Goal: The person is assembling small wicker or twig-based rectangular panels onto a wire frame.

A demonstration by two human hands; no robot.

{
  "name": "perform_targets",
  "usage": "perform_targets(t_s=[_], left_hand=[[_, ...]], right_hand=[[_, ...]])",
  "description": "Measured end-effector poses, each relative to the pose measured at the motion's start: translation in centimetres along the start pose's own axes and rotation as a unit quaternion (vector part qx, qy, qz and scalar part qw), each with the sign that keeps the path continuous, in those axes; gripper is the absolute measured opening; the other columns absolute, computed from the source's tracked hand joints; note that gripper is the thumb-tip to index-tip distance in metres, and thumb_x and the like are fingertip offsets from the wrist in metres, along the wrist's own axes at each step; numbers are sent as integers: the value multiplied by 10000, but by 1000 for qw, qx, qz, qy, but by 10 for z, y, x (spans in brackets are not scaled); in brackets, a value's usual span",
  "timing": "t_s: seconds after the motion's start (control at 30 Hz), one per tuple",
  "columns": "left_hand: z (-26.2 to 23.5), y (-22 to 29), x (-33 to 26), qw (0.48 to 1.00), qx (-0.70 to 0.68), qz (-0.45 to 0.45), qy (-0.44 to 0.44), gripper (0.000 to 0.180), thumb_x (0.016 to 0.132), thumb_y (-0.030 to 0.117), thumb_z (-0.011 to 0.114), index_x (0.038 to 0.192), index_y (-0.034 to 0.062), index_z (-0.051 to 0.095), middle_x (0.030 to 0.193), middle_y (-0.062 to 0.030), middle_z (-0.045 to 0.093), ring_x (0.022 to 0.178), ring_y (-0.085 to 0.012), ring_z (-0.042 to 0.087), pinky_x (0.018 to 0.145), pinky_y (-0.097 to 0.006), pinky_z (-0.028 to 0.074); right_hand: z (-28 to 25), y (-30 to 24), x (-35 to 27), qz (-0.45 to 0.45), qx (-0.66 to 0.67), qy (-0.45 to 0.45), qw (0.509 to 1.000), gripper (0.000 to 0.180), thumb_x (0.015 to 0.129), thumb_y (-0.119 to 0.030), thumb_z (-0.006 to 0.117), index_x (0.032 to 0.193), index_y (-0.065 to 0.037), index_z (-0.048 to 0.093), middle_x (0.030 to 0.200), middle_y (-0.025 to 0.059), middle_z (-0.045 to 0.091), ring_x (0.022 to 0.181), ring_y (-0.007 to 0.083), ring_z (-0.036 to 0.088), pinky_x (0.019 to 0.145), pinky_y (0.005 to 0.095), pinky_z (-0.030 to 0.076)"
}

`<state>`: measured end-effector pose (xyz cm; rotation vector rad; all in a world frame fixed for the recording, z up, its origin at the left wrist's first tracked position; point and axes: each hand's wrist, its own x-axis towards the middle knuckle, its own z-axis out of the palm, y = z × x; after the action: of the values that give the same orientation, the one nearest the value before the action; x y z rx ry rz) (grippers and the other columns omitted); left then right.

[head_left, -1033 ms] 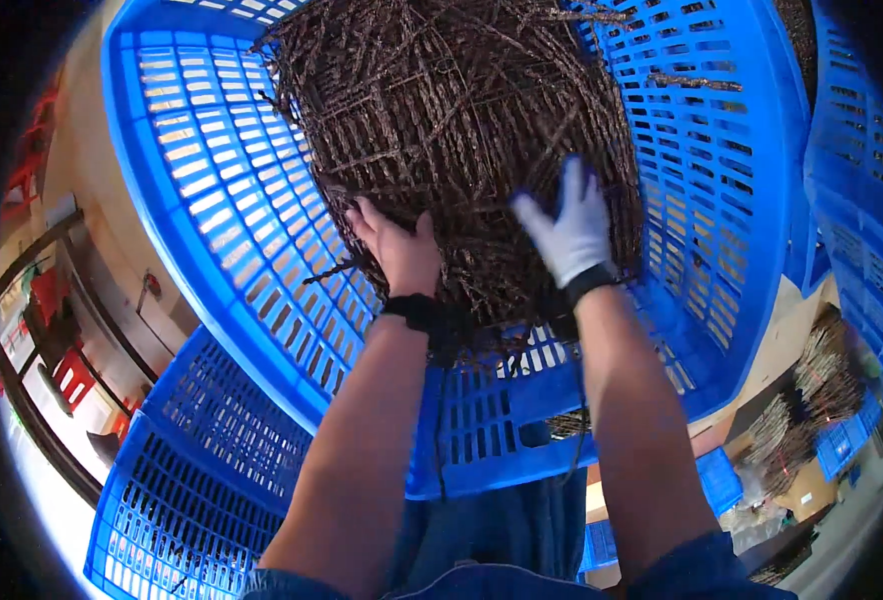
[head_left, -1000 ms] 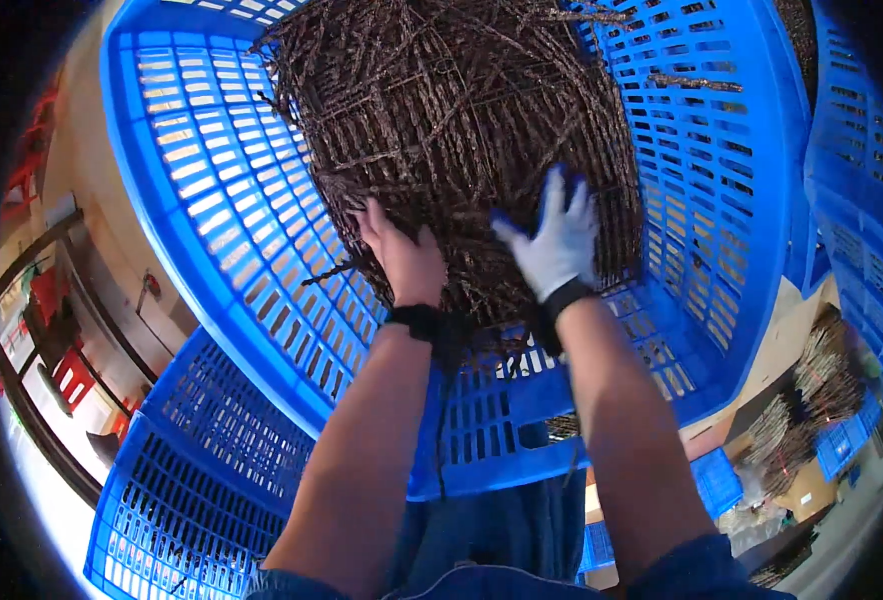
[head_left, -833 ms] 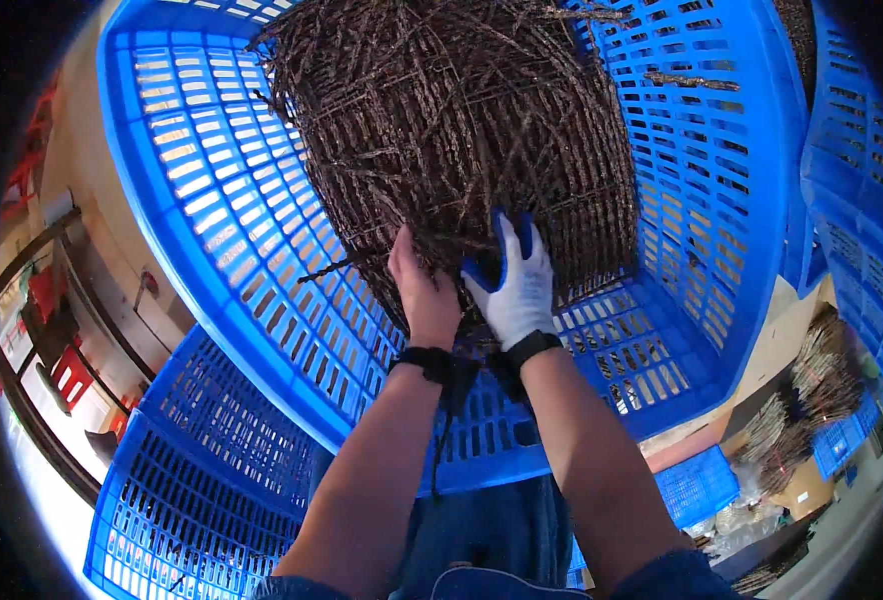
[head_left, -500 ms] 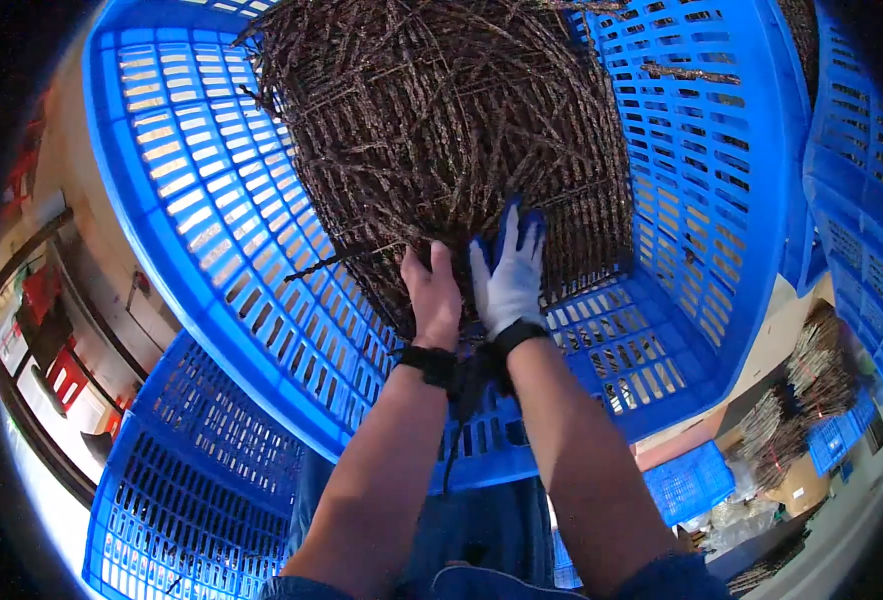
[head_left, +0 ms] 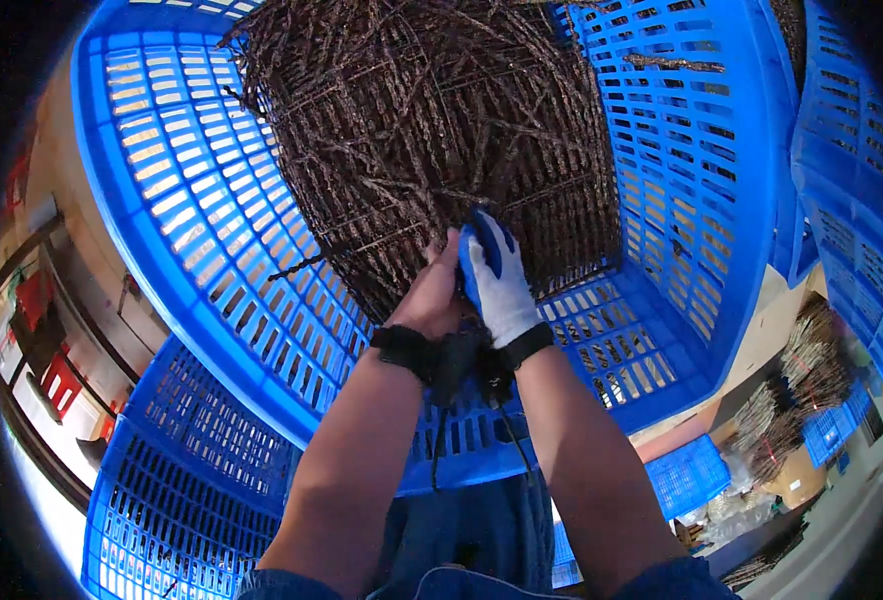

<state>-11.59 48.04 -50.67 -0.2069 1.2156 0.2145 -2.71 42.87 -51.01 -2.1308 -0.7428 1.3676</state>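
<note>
Dark brown, twisted, rough sticks point(head_left: 402, 120) lie in a thick pile inside a large blue plastic basket point(head_left: 187, 235). At the pile's near end my two hands come together, palms facing. My left hand point(head_left: 432, 295) is bare, its fingers drawn in against the sticks and partly hidden. On my right hand point(head_left: 500, 280) is a white glove with blue fingers, which curl beside the left thumb. What lies between the palms is hidden; stick ends lie just beyond the fingertips. Both wrists wear black bands point(head_left: 402, 352) with dangling straps.
Another blue basket point(head_left: 187, 470) stands lower left, below the large basket's rim. More blue baskets point(head_left: 852, 200) are stacked at the right. A loose stick point(head_left: 674, 63) rests against the right wall. Bundles of sticks point(head_left: 812, 350) and a cardboard box point(head_left: 800, 478) lie at the lower right.
Both hands have drawn closer together, and their fingers have curled in from a more spread pose. The view has shifted slightly; the basket and pile appear a little further left.
</note>
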Motion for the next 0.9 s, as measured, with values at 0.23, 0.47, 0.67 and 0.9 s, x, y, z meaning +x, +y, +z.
perform_targets(t_s=[0.23, 0.47, 0.67, 0.9], left_hand=[[-2, 9, -21, 979, -40, -59, -188, 568, 942, 540, 549, 1340, 145, 458, 1185, -33, 606, 1022, -220, 587, 908, -463, 495], [-24, 43, -61, 997, 22, 57, -57, 539, 868, 255, 742, 1328, 103, 505, 1173, -42, 630, 1061, -206, 603, 929, -418, 500], [-12, 103, -66, 856, 388, 336, 57, 448, 883, 183, 711, 1256, 2, 541, 1144, -97, 650, 1022, -224, 619, 922, -363, 487], [-38, 92, -66, 785, 397, 413, 234, 789, 822, 384, 771, 1364, -56, 403, 1376, -154, 489, 1251, -268, 465, 1041, -385, 366]], right_hand=[[-9, -37, -38, -103, 37, 41, 993, 469, 1037, -311, 399, 1409, -28, 433, 1427, 206, 441, 1332, 345, 403, 1116, 409, 301], [-10, -92, -59, 74, 349, -57, 933, 498, 1032, -373, 443, 1363, -4, 491, 1382, 176, 513, 1276, 234, 486, 1081, 334, 339], [-6, -119, -17, -281, 38, 29, 958, 454, 916, -341, 613, 1313, -127, 561, 1355, 279, 479, 1221, 409, 511, 1061, 410, 386], [-84, 16, 21, 238, 321, 369, 839, 636, 949, -432, 560, 1371, 29, 442, 1344, 209, 544, 1172, 319, 560, 998, 412, 437]])
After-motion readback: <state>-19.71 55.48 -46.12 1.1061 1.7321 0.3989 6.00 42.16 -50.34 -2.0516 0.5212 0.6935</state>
